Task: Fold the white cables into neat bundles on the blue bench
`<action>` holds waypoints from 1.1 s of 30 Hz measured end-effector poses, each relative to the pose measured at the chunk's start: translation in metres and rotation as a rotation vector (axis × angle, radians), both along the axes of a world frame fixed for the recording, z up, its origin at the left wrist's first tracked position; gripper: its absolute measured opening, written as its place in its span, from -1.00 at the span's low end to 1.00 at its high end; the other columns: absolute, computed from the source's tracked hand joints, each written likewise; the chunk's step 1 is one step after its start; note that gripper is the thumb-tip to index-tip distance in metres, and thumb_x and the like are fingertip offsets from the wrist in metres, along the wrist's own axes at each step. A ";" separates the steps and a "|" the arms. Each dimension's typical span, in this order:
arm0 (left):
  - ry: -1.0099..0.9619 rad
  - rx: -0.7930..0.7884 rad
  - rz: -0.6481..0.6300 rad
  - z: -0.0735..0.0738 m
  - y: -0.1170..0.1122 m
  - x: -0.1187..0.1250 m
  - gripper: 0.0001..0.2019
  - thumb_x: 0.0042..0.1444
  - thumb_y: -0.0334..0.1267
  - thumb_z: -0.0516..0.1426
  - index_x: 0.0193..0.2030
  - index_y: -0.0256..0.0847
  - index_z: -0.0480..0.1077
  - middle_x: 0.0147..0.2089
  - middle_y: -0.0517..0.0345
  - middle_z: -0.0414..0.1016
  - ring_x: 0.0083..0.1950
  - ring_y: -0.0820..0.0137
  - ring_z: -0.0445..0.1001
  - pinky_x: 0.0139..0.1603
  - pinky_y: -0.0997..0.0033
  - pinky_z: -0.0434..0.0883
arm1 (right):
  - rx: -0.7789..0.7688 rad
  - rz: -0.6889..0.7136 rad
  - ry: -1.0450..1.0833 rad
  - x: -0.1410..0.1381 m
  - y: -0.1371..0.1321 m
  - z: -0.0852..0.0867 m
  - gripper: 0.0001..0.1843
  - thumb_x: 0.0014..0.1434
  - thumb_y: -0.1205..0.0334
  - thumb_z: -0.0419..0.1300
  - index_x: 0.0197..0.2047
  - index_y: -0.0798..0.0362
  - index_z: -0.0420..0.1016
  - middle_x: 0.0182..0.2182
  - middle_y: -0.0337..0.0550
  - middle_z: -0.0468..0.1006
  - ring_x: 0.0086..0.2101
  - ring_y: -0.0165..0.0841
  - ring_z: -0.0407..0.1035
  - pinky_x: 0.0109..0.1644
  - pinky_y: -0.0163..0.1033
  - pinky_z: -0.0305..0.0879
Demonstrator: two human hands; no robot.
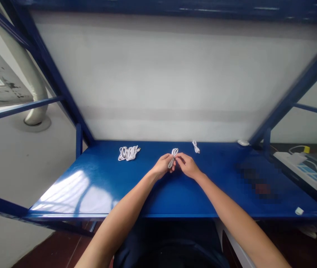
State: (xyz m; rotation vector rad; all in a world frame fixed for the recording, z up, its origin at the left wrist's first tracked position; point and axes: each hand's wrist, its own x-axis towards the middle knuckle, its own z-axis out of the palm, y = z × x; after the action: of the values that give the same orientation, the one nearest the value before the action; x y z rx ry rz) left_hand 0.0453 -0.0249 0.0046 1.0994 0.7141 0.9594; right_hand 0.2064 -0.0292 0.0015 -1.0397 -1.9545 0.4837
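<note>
A coiled white cable [174,152] is held upright over the middle of the blue table, its loops narrowed at the waist. My left hand [162,165] grips the coil from the left, fingers closed round its lower part. From the right, my right hand [189,166] pinches at the coil's narrow middle with thumb and forefinger. Whether a small tie lies in that pinch is too small to tell. Bundled white cables [129,153] lie side by side to the left of my hands. Another white cable bundle [195,146] rests farther back, right of my hands.
The blue table [130,190] meets a pale panel [175,74] at its back, between blue frame posts. A white power strip [311,173] with cords lies at the right. A white plug-like block [299,211] sits near the front right edge; a white object [243,142] stands in the back right corner.
</note>
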 end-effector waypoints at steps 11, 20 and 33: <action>0.066 0.147 0.102 -0.001 0.001 0.002 -0.65 0.12 0.07 0.11 -0.35 -0.22 0.23 -0.48 0.25 0.30 -0.58 0.57 0.26 -0.64 0.59 0.21 | -0.277 0.074 0.194 -0.007 0.001 -0.006 -0.74 0.25 -0.02 -0.01 -0.23 -0.02 0.30 -0.40 -0.22 0.46 -0.51 -0.39 0.37 -0.44 -0.25 0.38; 0.097 0.196 0.085 0.000 0.001 0.001 -0.63 0.13 0.10 0.09 -0.29 -0.22 0.27 -0.49 0.26 0.30 -0.58 0.57 0.24 -0.60 0.58 0.19 | -0.453 0.180 0.429 -0.008 0.000 0.001 -0.70 0.12 -0.05 0.15 -0.33 0.03 0.30 -0.45 -0.26 0.45 -0.51 -0.42 0.36 -0.48 -0.26 0.42; 0.389 0.605 0.196 -0.001 0.005 -0.006 -0.75 0.21 -0.08 0.06 -0.20 -0.22 0.38 -0.30 0.16 0.38 -0.29 0.46 0.31 -0.28 0.53 0.27 | -0.635 0.146 0.631 -0.001 0.005 0.004 -0.71 -0.08 0.08 0.35 -0.35 0.10 0.48 -0.54 -0.29 0.41 -0.54 -0.46 0.34 -0.48 -0.29 0.39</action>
State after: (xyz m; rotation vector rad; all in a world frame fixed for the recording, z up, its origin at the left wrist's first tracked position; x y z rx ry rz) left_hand 0.0390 -0.0199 0.0037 1.8052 0.8834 1.1823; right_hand 0.2054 -0.0247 0.0051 -0.9515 -1.3258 1.3921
